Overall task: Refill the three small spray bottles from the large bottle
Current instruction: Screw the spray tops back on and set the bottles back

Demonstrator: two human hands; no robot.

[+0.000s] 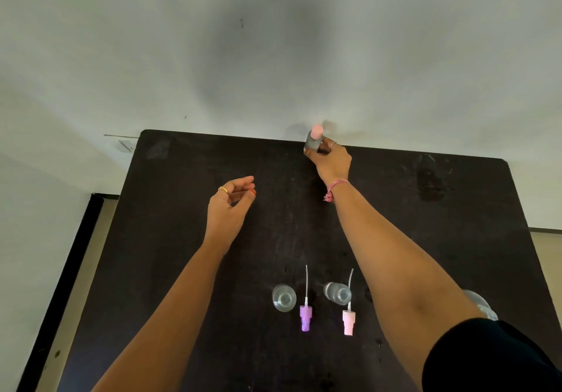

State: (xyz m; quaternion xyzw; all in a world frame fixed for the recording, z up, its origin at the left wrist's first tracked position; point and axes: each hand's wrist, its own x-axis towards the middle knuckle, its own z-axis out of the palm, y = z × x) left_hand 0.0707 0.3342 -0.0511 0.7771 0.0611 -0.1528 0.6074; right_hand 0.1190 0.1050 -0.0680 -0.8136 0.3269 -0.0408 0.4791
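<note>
At the far edge of the dark worktop (170, 239), the right hand (330, 160) is gripping a clear, pink-capped large bottle (313, 140), fingers curled round it. The left hand (231, 200) is hovering loosely curled, holding nothing. Two uncapped clear small spray bottles (284, 297) (337, 293) are standing near the front edge beside a purple spray head (305, 317) and a pink spray head (348, 321); a third clear bottle (480, 303) is half-hidden behind the right arm. Fetching looks in hand; uncapping probably follows.

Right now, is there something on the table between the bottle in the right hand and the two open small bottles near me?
Nothing visible: the dark table is bare between the pink-capped bottle, gripped by the right hand, and the two open small bottles. Their spray heads lie beside them.
</note>
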